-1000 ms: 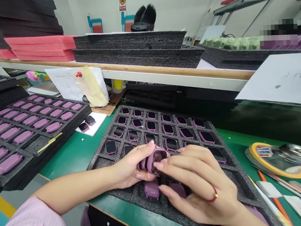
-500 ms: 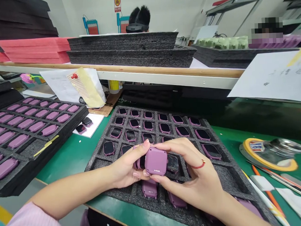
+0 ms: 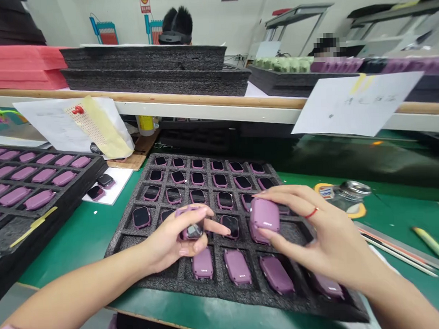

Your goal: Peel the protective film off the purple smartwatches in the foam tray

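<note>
Right hand (image 3: 315, 238): fingers (image 3: 282, 195) and thumb pinch the right watch body (image 3: 264, 214) by its edges, just over the foam tray (image 3: 126, 242), mid-right. The purple back faces up toward the camera. Its long axis runs away from the person, with the far end tipped up a bit. The edge grip probably keeps the pads off the glass underneath.

Left hand (image 3: 171, 238): fingers (image 3: 215, 228) and thumb are closed on the left watch body (image 3: 194, 231), low over the tray's near-left part. A dark side shows toward the person. It is mostly hidden, so its axis is unclear.

Tray: the far rows hold screen-up watches (image 3: 198, 178) and the nearest row holds back-up watches (image 3: 237, 266). Long axes run near-to-far, one per pocket, likely so they don't rub.

Left on the green desk (image 3: 99, 226): a second tray (image 3: 72, 193) of purple backs and loose watches (image 3: 105, 180) on white paper. Right: a tape roll (image 3: 356, 210) and a green pencil (image 3: 433, 246).
</note>
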Demonstrator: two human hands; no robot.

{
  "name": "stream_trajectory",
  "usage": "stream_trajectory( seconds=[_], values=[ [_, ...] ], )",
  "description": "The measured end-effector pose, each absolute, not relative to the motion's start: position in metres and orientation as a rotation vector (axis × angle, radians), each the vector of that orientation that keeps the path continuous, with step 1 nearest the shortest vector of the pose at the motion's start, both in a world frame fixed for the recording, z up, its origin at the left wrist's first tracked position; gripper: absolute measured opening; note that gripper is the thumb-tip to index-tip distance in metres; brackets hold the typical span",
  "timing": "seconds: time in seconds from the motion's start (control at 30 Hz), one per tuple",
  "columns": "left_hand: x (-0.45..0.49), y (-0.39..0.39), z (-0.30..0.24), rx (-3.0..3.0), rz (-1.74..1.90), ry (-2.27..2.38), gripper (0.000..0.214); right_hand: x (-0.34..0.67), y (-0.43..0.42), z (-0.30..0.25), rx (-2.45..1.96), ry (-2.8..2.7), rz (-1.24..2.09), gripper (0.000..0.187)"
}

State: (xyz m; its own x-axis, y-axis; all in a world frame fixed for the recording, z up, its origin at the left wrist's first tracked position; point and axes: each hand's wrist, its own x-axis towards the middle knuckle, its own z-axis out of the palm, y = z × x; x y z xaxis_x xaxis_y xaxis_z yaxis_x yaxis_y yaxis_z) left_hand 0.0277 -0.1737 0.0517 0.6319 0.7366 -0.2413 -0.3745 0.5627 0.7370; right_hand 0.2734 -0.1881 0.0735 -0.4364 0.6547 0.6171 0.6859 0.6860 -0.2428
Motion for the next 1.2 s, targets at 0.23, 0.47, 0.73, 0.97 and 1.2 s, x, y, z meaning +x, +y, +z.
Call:
stream_trajectory(
  seconds=[0.23,0.47,0.73,0.97,1.2],
  values=[
    [0.029,-0.175,0.052,0.763,0.746,0.646,0.038,0.373,-0.196,0.03,-1.434,-2.273,0.008,0.037],
    [0.033,-0.172,0.051,0.67,0.724,0.602,0.046,0.348,-0.202,0.06,-1.445,-1.998,0.249,0.031],
    [0.027,-0.171,0.046,0.61,0.716,0.481,0.051,0.226,-0.191,0.099,-0.912,-2.316,0.354,0.026],
    [0.032,-0.171,0.048,0.56,0.79,0.495,0.05,0.208,-0.175,0.086,-0.71,-2.289,0.258,0.015],
    [0.031,-0.172,0.046,0.543,0.764,0.454,0.044,0.211,-0.174,0.081,-0.706,-1.944,0.284,0.009]
  ],
)
